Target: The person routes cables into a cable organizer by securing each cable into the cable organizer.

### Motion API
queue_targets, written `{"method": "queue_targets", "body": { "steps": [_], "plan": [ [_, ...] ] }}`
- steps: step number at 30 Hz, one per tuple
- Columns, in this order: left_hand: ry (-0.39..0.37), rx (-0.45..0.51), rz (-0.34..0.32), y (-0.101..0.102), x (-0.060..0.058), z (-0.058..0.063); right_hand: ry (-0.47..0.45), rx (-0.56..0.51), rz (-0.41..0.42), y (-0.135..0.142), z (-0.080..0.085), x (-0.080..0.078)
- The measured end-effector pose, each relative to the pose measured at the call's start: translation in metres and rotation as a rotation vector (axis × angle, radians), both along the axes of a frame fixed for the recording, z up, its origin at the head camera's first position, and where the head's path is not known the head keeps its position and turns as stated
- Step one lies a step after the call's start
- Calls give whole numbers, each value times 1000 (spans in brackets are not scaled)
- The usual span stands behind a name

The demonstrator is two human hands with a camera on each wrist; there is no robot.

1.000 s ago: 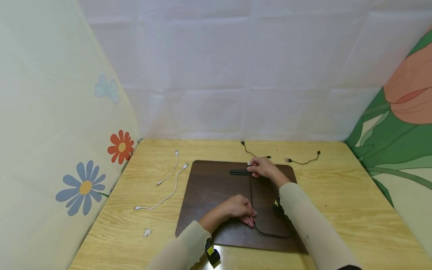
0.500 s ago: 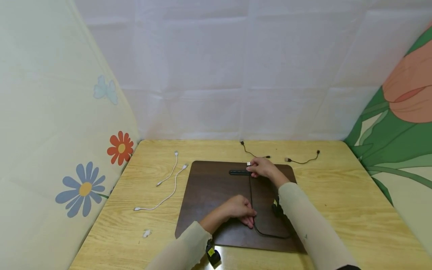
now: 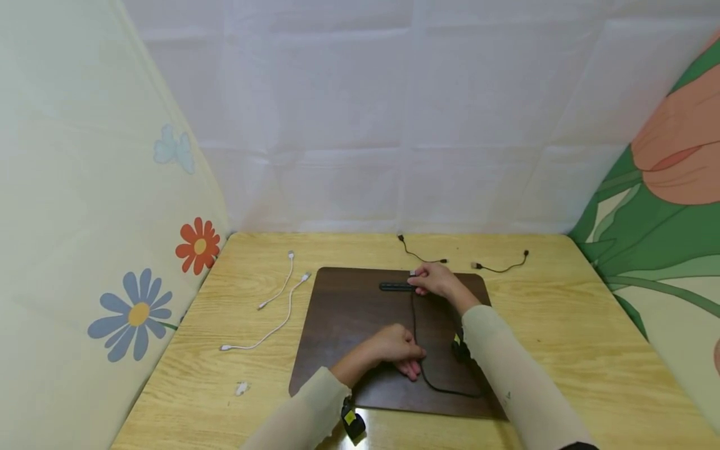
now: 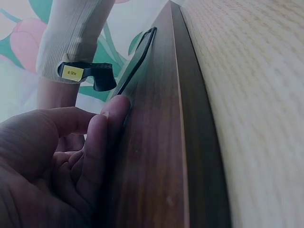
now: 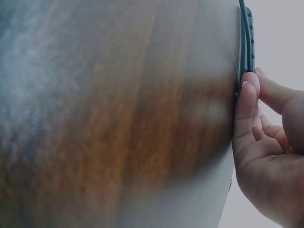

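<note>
A black cable with a USB plug runs down a dark brown board. My right hand pinches its upper end just below the plug, at the right end of a black slotted strip lying near the board's back edge. In the right wrist view, the cable passes along the strip to the fingertips. Lower on the board, my left hand holds the cable between thumb and finger. From there the cable bends right, toward the right forearm, which hides its far end.
Two white cables lie left of the board on the wooden table. Two short black cables lie behind it and to its right. A small white scrap sits at front left. Fabric walls surround the table.
The stretch of cable between the hands has gone from nearly straight to slightly bowed. Both hands keep about the same places; the whole view has shifted slightly.
</note>
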State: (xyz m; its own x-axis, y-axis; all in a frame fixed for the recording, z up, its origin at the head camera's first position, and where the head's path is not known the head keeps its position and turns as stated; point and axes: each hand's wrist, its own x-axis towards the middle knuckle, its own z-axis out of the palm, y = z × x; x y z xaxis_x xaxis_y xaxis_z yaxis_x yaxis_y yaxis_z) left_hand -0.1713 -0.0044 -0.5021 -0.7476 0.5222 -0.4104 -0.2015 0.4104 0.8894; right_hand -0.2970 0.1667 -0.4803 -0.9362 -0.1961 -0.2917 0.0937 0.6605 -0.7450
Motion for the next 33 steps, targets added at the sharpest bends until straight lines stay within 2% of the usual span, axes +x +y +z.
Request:
{"method": "queue_targets", "body": {
  "steps": [10,33],
  "plan": [
    [24,-33,-34,-2,-3,-1,28,0,-17,-1,-1,0],
    [106,-105,-90,1,-1,-4,25,-18,2,1,-4,2]
  ]
}}
